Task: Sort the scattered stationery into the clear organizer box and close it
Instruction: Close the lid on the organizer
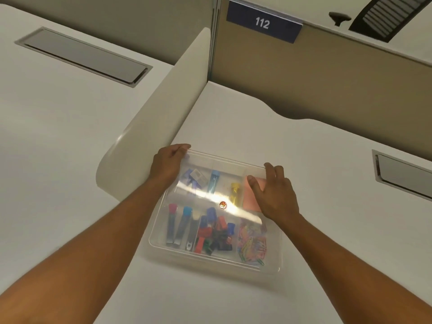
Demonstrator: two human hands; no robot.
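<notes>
White desk (304,160); box (215,260) light, slick, rigid; left hand (167,163) grips far-left corner, right hand (274,192) flat on lid (222,183).

Both hands rest on the lid of the clear organizer box (215,258): left hand (167,163) at its far-left corner, right hand (275,195) on its right side, on the white bench (327,174).

1. Smooth white desk surface (233,127) stretches off past the grip.
2. Curved cream divider panel (159,108) stands just left of the grip.
3. Beige cubicle wall (327,78) behind, with a blue "112" sign (263,23).
4. Grey metal cable hatches (81,56) sit far left and right.
</notes>
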